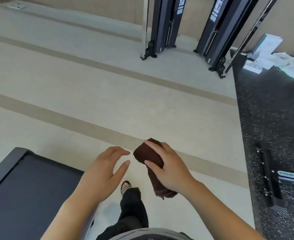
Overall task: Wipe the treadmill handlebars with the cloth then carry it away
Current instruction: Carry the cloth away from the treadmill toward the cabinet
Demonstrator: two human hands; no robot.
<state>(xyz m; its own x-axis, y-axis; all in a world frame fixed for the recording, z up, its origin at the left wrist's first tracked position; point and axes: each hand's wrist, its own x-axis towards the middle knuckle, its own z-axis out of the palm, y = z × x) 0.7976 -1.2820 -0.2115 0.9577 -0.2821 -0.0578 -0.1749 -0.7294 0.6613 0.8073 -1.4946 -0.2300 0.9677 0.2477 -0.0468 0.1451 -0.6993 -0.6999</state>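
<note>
A dark trouser leg (132, 210) and sandalled foot (126, 186) are seen lowest, on the pale floor (73, 104). The brown cloth (148, 155) is clamped in the right hand (168, 168), held above the floor. The left hand (104, 168) is spread, holding nothing, just beside the cloth. The treadmill deck (26, 191) is seen at lower left. Two dark machine posts (167, 26) are seen farthest, by the wall.

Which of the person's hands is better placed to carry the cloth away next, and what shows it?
Right. The right hand already grips the brown cloth, while the left hand hovers open beside it, apart from it, holding nothing.
</note>
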